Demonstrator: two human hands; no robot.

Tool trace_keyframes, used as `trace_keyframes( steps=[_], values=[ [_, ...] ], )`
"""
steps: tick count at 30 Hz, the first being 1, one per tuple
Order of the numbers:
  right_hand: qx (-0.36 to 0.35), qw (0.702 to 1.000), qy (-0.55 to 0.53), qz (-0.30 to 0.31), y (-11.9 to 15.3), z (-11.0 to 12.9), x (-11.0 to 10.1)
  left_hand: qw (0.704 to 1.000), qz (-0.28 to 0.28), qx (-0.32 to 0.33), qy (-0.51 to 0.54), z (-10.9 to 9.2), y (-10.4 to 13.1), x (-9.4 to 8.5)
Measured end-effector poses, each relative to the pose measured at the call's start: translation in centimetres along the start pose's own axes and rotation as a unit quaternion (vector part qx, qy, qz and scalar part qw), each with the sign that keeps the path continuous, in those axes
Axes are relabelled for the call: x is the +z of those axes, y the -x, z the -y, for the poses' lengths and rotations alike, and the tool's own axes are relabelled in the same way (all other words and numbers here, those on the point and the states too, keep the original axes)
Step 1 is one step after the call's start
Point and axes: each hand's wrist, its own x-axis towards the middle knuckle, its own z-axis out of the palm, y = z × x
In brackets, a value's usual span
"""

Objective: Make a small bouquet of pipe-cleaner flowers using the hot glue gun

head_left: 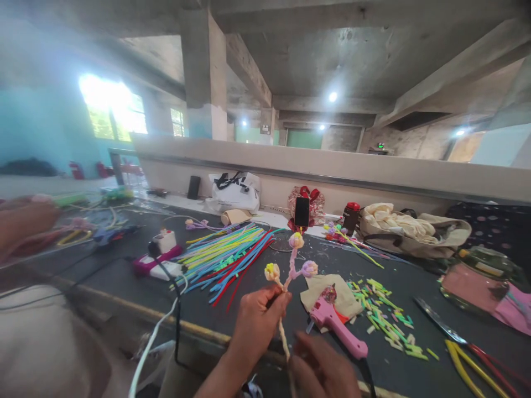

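My left hand (259, 318) pinches a pipe-cleaner flower sprig (292, 270) just below its fork, thumb and finger pressed together. The sprig stands upright with three round blossoms, pale yellow, peach and lilac; its cream stem runs down past the hand. Beside the lower stem is my right hand (323, 367), blurred by motion, its fingertips close to or touching the stem; what they grip cannot be made out. A pink hot glue gun (340, 329) lies right of the sprig, its nozzle end by a beige cloth or paper piece (313, 293).
Coloured pipe cleaners (232, 254) lie in a bundle behind my left hand. Short cut pieces (385, 318) and scissors (443, 323) lie to the right. A power strip (160, 265) trails cables over the table's front edge. Another person's hand (27, 226) is at far left.
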Motion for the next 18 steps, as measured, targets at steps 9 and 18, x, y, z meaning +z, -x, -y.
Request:
trace_keyframes(
  steps=[9,18],
  values=[
    [0.139,0.942,-0.304,0.025,-5.0,3.5,-1.0,0.998,0.048,0.029,-0.04,-0.7,0.8,1.0],
    [0.128,0.926,-0.354,-0.045,-6.4,3.3,-0.9,0.958,0.205,-0.097,0.174,0.8,2.3,2.4]
  ],
)
